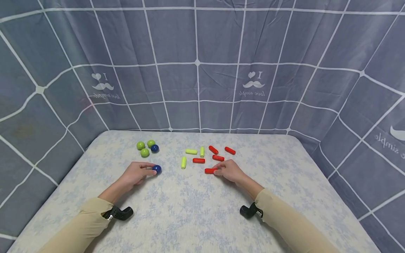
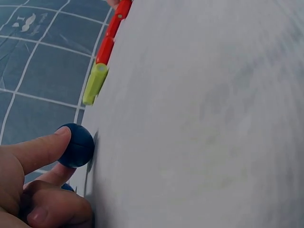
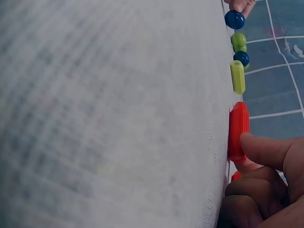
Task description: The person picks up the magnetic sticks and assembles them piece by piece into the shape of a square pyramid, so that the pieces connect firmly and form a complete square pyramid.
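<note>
Head view: on the table (image 1: 196, 207), the left hand (image 1: 136, 173) pinches a blue ball (image 1: 156, 169) just short of the green balls (image 1: 145, 152). The right hand (image 1: 230, 170) pinches a red rod (image 1: 210, 170) right of that ball.

Left wrist: fingertips (image 2: 45, 148) curl around the blue ball (image 2: 78, 145).

Right wrist: curled fingers (image 3: 266, 149) grip the red rod (image 3: 238, 129).

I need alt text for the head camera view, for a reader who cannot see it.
A person's left hand pinches a blue ball and the right hand pinches a red capsule on a floral table. Behind them lie green balls, another blue ball, and yellow and red capsules.
</note>
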Action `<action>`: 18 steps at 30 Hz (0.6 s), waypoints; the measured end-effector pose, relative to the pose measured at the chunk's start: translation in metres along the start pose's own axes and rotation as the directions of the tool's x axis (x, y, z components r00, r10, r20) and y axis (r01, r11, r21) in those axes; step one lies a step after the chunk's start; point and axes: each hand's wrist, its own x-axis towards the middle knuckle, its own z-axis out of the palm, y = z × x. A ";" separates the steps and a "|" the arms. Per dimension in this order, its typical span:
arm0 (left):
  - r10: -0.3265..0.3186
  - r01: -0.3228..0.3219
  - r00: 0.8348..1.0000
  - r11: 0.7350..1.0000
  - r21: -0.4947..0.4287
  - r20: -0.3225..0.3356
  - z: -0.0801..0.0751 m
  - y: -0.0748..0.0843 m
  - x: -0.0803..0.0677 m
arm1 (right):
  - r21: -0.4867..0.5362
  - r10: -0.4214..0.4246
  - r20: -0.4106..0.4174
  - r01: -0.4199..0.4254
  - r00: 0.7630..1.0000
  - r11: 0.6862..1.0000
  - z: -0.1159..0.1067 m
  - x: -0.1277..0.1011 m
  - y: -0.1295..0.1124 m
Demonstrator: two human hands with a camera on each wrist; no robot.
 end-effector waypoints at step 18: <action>0.033 -0.033 0.999 0.999 0.035 0.008 0.035 0.010 -0.001 | 0.009 -0.016 0.021 0.016 1.000 1.000 0.002 -0.002 0.001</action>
